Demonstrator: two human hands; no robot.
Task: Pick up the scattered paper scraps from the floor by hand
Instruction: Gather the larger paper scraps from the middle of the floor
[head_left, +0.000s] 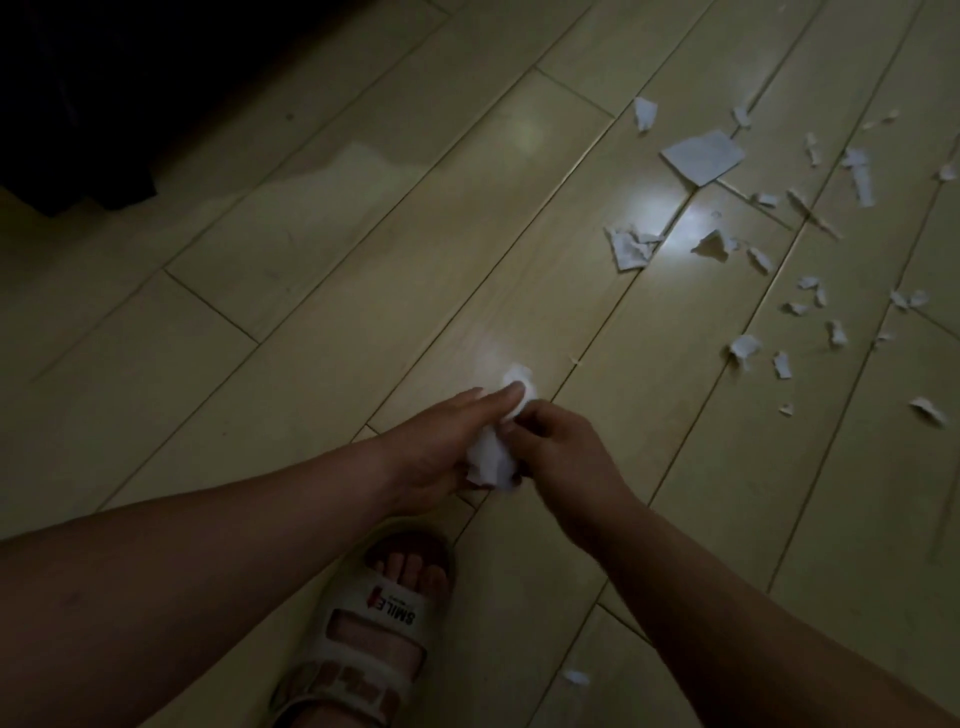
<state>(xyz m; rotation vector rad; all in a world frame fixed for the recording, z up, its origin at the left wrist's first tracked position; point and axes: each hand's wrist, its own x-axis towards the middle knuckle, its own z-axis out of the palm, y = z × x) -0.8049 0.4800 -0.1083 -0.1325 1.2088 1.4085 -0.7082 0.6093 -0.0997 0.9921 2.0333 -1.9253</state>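
Observation:
My left hand (441, 447) holds a bunch of white paper scraps (491, 460) low over the pale wooden floor. My right hand (558, 447) touches the same bunch from the right, its fingers curled against the paper. Several more white scraps lie scattered on the floor at the upper right, the largest a flat torn sheet (702, 156). A crumpled piece (629, 248) and another (716, 244) lie beside a bright light spot. One small scrap (575, 677) lies near the bottom, right of my foot.
My foot in a white sandal (374, 629) stands on the floor below my hands. A dark piece of furniture (78, 104) fills the upper left corner. Small scraps (745, 345) spread toward the right edge.

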